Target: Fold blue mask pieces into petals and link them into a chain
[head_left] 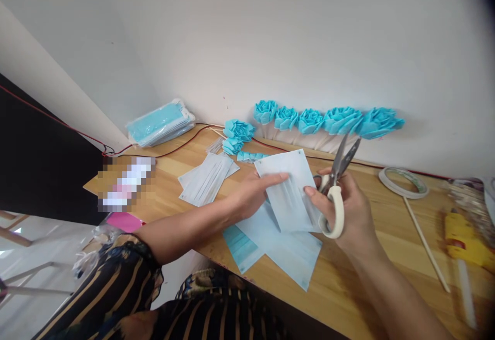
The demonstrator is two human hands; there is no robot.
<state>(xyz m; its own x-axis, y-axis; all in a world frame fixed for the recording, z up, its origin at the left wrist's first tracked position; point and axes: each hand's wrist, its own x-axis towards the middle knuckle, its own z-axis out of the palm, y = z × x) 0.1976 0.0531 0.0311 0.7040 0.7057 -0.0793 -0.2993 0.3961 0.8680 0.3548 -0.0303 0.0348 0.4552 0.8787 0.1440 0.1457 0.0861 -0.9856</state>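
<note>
My left hand (253,198) grips the left side of a pale face mask sheet (292,203), its thumb lying across the front. White-handled scissors (336,190) hang on the fingers of my right hand (353,211), blades parted and pointing up. The right thumb also presses on the sheet's right edge. Below the held sheet, more flat mask sheets (297,257) overlap on the table, one showing a bright blue side (242,247). To the left of my left hand lies a small stack of white pleated mask sheets (209,180).
Blue folded flowers (309,120) on stems lean along the wall. A bagged pack of masks (162,123) lies at the back left. On the right are a tape roll (404,182), a thin stick (425,242) and a yellow glue gun (464,237). A red-black cable runs behind.
</note>
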